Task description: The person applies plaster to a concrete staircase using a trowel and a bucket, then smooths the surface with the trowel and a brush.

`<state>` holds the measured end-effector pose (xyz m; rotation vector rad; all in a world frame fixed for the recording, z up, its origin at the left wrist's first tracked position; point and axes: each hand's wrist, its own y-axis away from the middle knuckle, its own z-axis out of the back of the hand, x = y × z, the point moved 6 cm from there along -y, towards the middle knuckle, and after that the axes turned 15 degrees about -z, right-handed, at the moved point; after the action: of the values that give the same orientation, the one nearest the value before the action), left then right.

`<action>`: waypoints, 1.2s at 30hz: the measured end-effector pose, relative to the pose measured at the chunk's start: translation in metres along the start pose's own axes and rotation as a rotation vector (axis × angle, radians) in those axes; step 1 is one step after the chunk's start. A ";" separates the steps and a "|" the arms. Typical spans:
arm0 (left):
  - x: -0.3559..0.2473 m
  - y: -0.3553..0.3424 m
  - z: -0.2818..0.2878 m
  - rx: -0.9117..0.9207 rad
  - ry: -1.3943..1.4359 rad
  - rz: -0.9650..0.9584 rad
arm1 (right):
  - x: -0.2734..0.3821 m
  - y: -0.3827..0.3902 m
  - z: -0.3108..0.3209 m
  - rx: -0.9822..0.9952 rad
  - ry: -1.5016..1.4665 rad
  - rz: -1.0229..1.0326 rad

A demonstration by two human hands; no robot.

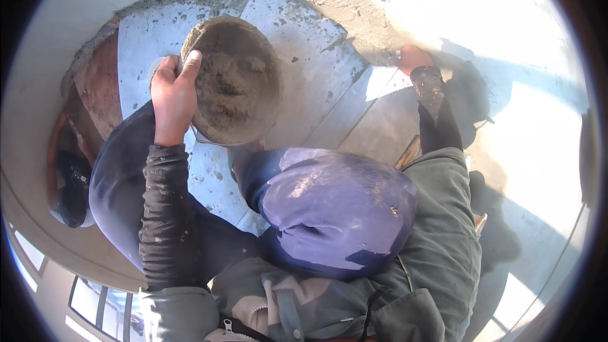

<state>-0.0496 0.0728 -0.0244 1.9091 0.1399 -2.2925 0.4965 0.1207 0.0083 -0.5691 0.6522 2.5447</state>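
Observation:
My left hand (174, 98) grips the rim of a round bucket (188, 50), thumb over the edge and fingers outside. Wet grey-brown mortar (237, 82) lies inside the bucket, which is tipped so that its mouth faces me. Further right, my right hand (415, 59) is closed at the edge of a smeared mortar band (354, 16). A small shiny metal bit shows at its fingers, but glare and the fist hide what it belongs to. The bucket stands between my left hand and my bent knees.
Mortar-spattered pale boards (149, 38) lie beneath and around the bucket. A reddish-brown surface (98, 85) borders them at left, near a dark thing (73, 183) I cannot make out. My purple-clad knee (335, 209) rises in the middle. Strong sunlight washes out the upper right.

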 end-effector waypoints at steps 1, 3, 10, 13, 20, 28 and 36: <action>-0.001 -0.001 -0.002 0.008 -0.025 -0.025 | -0.010 -0.001 0.001 -0.045 -0.037 0.009; -0.005 -0.001 -0.004 0.025 -0.036 -0.038 | -0.024 0.004 0.004 -0.130 -0.115 0.042; -0.008 -0.002 0.000 0.023 0.022 0.022 | -0.052 0.064 0.049 -0.322 -0.348 0.026; -0.004 -0.002 -0.008 0.033 0.030 0.005 | -0.068 0.092 0.060 -0.291 -0.516 0.080; -0.017 -0.001 -0.005 0.011 -0.019 0.016 | -0.017 0.119 0.041 0.663 -0.726 0.331; -0.016 0.000 -0.009 0.047 -0.035 0.002 | -0.054 0.078 0.112 0.128 -0.445 0.031; -0.015 -0.001 -0.003 0.036 -0.052 -0.032 | 0.066 0.153 0.027 0.495 -0.722 0.251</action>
<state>-0.0446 0.0750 -0.0102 1.8750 0.1243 -2.3792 0.3567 0.0357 0.0506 0.6044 1.0481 2.4068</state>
